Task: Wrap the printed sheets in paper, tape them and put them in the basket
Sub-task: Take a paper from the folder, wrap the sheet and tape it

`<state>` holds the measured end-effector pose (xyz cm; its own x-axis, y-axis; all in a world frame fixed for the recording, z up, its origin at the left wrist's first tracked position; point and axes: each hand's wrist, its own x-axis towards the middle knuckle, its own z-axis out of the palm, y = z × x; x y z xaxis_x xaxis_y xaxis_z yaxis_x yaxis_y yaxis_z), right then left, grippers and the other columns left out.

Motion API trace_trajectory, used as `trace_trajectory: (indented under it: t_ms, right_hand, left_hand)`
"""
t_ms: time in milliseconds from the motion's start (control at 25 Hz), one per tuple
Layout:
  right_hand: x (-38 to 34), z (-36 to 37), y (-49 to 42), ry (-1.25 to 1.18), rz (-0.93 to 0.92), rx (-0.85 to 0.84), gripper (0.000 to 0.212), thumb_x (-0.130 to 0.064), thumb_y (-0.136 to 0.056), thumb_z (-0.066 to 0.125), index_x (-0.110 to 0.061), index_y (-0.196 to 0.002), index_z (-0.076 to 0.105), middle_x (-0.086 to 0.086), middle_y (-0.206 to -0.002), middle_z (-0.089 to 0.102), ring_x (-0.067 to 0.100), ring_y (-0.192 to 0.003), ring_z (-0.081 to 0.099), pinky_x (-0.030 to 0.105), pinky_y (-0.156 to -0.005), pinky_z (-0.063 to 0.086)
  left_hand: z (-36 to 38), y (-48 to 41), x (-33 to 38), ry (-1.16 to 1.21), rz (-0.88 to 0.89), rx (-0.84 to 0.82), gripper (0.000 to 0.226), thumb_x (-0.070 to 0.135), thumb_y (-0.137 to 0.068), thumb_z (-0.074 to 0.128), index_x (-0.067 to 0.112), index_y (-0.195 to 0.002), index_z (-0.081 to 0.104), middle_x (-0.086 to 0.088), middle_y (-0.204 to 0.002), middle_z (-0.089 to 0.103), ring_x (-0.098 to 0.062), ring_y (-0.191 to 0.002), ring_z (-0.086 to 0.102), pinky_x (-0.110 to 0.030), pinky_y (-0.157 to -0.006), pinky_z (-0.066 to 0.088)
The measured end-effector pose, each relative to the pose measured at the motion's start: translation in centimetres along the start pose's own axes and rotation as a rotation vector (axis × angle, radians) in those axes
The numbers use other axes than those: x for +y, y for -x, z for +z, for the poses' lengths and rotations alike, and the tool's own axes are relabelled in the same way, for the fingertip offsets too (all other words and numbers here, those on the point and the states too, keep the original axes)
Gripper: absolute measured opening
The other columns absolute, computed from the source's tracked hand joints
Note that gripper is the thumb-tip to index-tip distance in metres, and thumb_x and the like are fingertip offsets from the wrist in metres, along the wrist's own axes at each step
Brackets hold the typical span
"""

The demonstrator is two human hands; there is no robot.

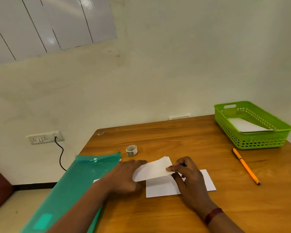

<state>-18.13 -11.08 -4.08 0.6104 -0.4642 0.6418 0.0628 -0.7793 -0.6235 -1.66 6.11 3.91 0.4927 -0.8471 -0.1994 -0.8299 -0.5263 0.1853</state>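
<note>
Near the wooden table's (175,132) front edge, the left hand (124,175) pressed flat while the right hand (190,179) pinched the white wrapping paper's (154,170) flap, folding it over the printed sheets (208,180).

Both forearms are seen entering from the bottom edge of the frame and converging toward lower centre. The left hand (126,175) is laid palm down, fingers stretched toward the right. The right hand (190,179) is held just right of it — thumb and fingertips pinched together, pointing left. A dark red band is worn on the right wrist, at lower right.
</note>
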Motion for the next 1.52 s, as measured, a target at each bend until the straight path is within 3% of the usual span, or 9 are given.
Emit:
trace_trajectory:
  t_ms: [120, 200, 320, 480, 640, 880, 1120, 1360, 1520]
  right_hand:
    - [-0.5, -0.3, -0.2, -0.105, 0.101, -0.02, 0.024, -0.014, -0.084, 0.072, -0.035, -0.096, 0.068, -0.021, -0.117, 0.056, -0.005, -0.112, 0.05, 0.004, -0.088, 0.038]
    - [-0.8, -0.5, -0.4, -0.212, 0.178, -0.008, 0.027, -0.013, -0.086, 0.07, -0.039, -0.093, 0.067, -0.027, -0.104, 0.064, -0.007, -0.104, 0.056, 0.002, -0.084, 0.04]
    - [-1.1, -0.8, -0.7, -0.462, 0.303, 0.0, 0.018, -0.011, -0.088, 0.067, -0.027, -0.093, 0.073, -0.017, -0.09, 0.072, 0.005, -0.091, 0.066, 0.015, -0.076, 0.051]
    - [-1.5, -1.4, -1.2, -0.733, 0.44, -0.039, 0.014, -0.008, -0.088, 0.065, -0.016, -0.095, 0.074, -0.004, -0.093, 0.075, 0.013, -0.09, 0.071, 0.024, -0.069, 0.057]
    - [-1.5, -1.9, -1.4, -0.881, 0.476, -0.108, 0.018, -0.003, -0.089, 0.062, -0.009, -0.102, 0.072, 0.006, -0.096, 0.076, 0.021, -0.089, 0.072, 0.028, -0.068, 0.058]
    - [-0.9, -1.9, -1.4, -0.886, 0.469, -0.252, 0.034, 0.006, -0.084, 0.066, -0.012, -0.113, 0.068, 0.008, -0.101, 0.074, 0.026, -0.093, 0.069, 0.036, -0.073, 0.058]
    - [-1.1, -1.0, -1.1, -0.751, 0.481, -0.291, 0.031, -0.006, -0.08, 0.075, -0.021, -0.107, 0.07, -0.003, -0.1, 0.075, 0.016, -0.095, 0.07, 0.035, -0.081, 0.059]
    - [-1.0, -1.3, -1.2, -0.487, 0.417, -0.087, 0.025, -0.009, -0.082, 0.074, -0.032, -0.093, 0.072, -0.015, -0.083, 0.071, 0.007, -0.077, 0.063, 0.021, -0.066, 0.055]
    - [-0.3, -1.3, -1.5, -0.507, 0.462, 0.074, 0.025, -0.006, -0.08, 0.074, -0.028, -0.092, 0.072, -0.011, -0.077, 0.071, 0.007, -0.072, 0.064, 0.023, -0.066, 0.054]
  left_hand:
    - [-1.8, 0.6, 0.5, -0.023, 0.017, 0.153, 0.064, 0.051, -0.081, 0.063, 0.038, -0.14, 0.043, 0.009, -0.136, 0.057, -0.011, -0.119, 0.055, -0.031, -0.099, 0.05]
    - [-2.4, 1.0, 1.4, -0.172, 0.066, 0.405, 0.059, 0.056, -0.083, 0.06, 0.034, -0.137, 0.048, 0.011, -0.127, 0.062, -0.009, -0.11, 0.058, -0.027, -0.094, 0.05]
    - [-0.8, 0.7, 2.8, -0.354, 0.239, 0.631, 0.072, 0.064, -0.081, 0.058, 0.025, -0.14, 0.042, 0.002, -0.125, 0.062, -0.019, -0.112, 0.06, -0.039, -0.1, 0.045]
    - [1.7, -0.6, 3.8, -0.521, 0.301, 0.561, 0.116, 0.081, -0.068, 0.054, 0.022, -0.155, 0.006, -0.006, -0.139, 0.042, -0.026, -0.129, 0.039, -0.063, -0.114, 0.021]
    - [2.2, -1.1, 4.2, -0.482, 0.337, 0.548, 0.125, 0.076, -0.066, 0.062, 0.024, -0.154, -0.011, -0.008, -0.136, 0.034, -0.027, -0.129, 0.034, -0.056, -0.118, -0.002]
    - [2.1, -1.0, 3.5, -0.516, 0.304, 0.604, 0.127, 0.077, -0.055, 0.067, 0.021, -0.154, 0.01, -0.009, -0.128, 0.04, -0.028, -0.115, 0.041, -0.057, -0.106, 0.037]
    - [3.0, -0.7, 3.7, -0.536, 0.311, 0.574, 0.123, 0.077, -0.055, 0.066, 0.023, -0.152, 0.014, -0.008, -0.128, 0.039, -0.027, -0.114, 0.042, -0.054, -0.1, 0.041]
    - [3.4, -0.4, 4.0, -0.528, 0.273, 0.618, 0.121, 0.076, -0.054, 0.066, 0.023, -0.152, 0.019, -0.007, -0.125, 0.043, -0.024, -0.11, 0.042, -0.048, -0.097, 0.044]
    - [3.3, -0.2, 3.6, -0.512, 0.274, 0.626, 0.111, 0.07, -0.058, 0.068, 0.019, -0.148, 0.027, -0.006, -0.123, 0.053, -0.023, -0.105, 0.054, -0.043, -0.094, 0.049]
